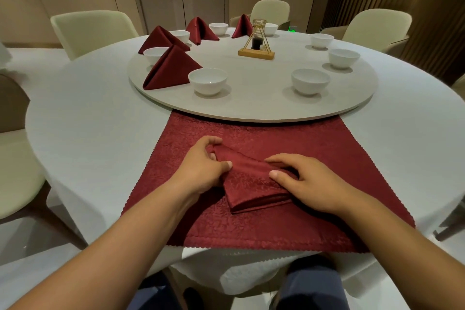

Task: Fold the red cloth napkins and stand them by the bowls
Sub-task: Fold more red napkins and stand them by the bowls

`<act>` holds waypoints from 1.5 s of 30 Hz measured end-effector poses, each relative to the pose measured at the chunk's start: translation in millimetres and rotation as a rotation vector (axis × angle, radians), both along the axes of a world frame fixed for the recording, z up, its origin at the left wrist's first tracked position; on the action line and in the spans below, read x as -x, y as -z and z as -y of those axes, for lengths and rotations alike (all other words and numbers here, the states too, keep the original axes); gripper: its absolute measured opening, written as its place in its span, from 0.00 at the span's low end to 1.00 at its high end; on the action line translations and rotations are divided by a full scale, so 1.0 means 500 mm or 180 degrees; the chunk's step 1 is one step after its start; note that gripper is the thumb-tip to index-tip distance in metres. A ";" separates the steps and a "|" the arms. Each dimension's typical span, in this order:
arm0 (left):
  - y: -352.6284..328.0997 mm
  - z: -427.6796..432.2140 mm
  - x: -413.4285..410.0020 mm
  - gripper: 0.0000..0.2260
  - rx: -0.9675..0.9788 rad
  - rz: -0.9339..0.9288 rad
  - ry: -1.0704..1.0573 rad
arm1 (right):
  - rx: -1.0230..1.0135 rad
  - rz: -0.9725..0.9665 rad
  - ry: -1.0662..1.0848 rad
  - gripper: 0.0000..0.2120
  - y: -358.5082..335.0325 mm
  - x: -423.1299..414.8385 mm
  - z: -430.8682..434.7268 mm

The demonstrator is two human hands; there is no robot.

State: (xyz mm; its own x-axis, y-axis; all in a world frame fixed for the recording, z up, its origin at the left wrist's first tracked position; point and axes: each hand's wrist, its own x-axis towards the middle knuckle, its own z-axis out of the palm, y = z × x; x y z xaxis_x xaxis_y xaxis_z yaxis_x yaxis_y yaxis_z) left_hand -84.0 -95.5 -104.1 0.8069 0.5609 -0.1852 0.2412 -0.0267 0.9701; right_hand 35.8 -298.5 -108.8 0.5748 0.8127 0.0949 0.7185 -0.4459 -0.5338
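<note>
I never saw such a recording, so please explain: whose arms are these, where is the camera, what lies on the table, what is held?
No machine: these are a person's bare hands, seen by one camera worn on the head, looking forward and down. On the round white table lies a dark red patterned cloth mat. On it, the left hand pinches a partly folded red cloth napkin while the right hand presses it down. Behind, a round pale turntable carries eight white bowls, four standing folded red napkins and a wooden stand with a dark bottle.
</note>
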 end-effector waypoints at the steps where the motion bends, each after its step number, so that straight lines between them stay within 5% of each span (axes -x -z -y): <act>1: -0.001 -0.001 0.001 0.23 0.0018 -0.0002 0.0019 | 0.0022 0.0047 -0.0019 0.16 0.002 0.000 0.002; 3: 0.001 -0.005 -0.003 0.26 -0.0220 -0.0021 0.0013 | 0.0167 0.0223 -0.0031 0.16 0.006 0.001 0.001; 8: 0.006 0.018 0.011 0.25 -0.3004 0.0037 0.0173 | 0.0433 0.0654 -0.0067 0.15 0.006 0.008 -0.012; 10: 0.005 0.038 0.019 0.21 -0.3512 0.0160 0.0801 | 0.0537 0.0914 -0.0075 0.15 0.004 0.009 -0.016; 13: 0.026 0.048 0.023 0.25 -0.3595 -0.0342 0.1715 | 0.0856 0.1259 0.0083 0.17 0.003 0.010 -0.018; 19: 0.055 0.045 0.022 0.38 -0.3687 -0.0662 0.1875 | 0.0571 0.1642 0.0931 0.27 0.013 0.039 0.001; 24: 0.058 0.049 0.019 0.38 -0.3836 -0.0757 0.1894 | 0.0804 0.1070 -0.0267 0.32 0.012 0.144 0.006; 34: 0.058 0.049 0.021 0.37 -0.3963 -0.0870 0.1919 | 0.1241 0.0862 0.0146 0.34 0.030 0.120 0.070; 38: 0.060 0.047 0.022 0.36 -0.3932 -0.0808 0.1924 | 0.0682 0.0554 0.0136 0.32 0.030 0.102 0.090; 42: 0.057 0.043 0.031 0.36 -0.3874 -0.0590 0.1871 | -0.0210 0.0867 0.0359 0.20 0.022 0.057 0.105; 45: 0.056 0.042 0.036 0.36 -0.3933 -0.0514 0.1895 | -0.0201 0.0567 0.0418 0.17 0.005 0.033 0.112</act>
State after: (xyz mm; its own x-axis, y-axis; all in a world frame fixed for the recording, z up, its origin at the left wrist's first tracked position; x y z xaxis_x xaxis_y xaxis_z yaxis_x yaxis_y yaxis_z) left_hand -102.0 -116.3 -132.0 0.9980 0.0092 0.0619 -0.0036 -0.9791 0.2036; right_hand 19.4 -354.5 -111.1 0.6449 0.7213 0.2527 0.7420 -0.5115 -0.4334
